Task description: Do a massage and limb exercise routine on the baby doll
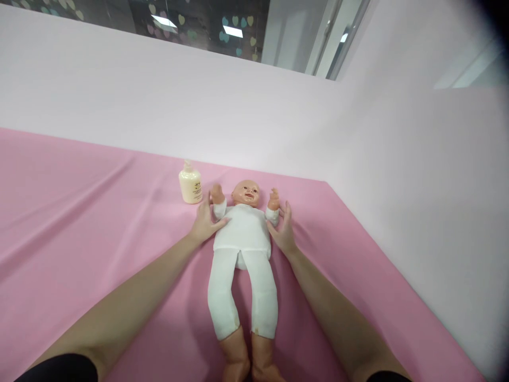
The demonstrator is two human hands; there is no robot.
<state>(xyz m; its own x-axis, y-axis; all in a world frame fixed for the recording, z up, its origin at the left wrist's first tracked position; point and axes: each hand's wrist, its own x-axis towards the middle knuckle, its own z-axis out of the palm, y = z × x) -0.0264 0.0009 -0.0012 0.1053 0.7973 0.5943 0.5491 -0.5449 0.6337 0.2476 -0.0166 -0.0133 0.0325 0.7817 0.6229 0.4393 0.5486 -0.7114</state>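
A baby doll [242, 228] with a white cloth body lies on its back, head toward the wall and bare feet toward me. Both its arms are bent upward. My left hand [204, 222] holds the doll's arm on the left, thumb on the near side at the chest and fingers along the outside. On the other side, my right hand [283, 229] is curled round the doll's other sleeved arm, its thumb against the sleeve. Some of my fingers are hidden behind the doll's arms. A cream-coloured pump bottle [191, 185] stands upright just beyond my left hand.
A pink sheet [99, 223] with a few creases covers the surface beneath the doll. White walls [178, 106] border it at the back and right. Above the back wall is a dark window [207, 24] with heart-shaped decorations and light reflections.
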